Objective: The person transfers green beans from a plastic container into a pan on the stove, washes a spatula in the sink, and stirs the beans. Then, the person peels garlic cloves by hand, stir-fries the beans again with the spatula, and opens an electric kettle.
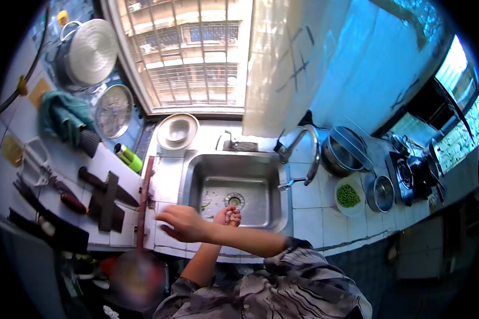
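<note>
Small pale item (pixel 230 217) clutched in fist, over sink's front edge.

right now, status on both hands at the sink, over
Left hand fisted on small pale item, over sink. Right hand open, crossed over at the sink's left rim. Green scraps near drain, nothing blocking.
</note>
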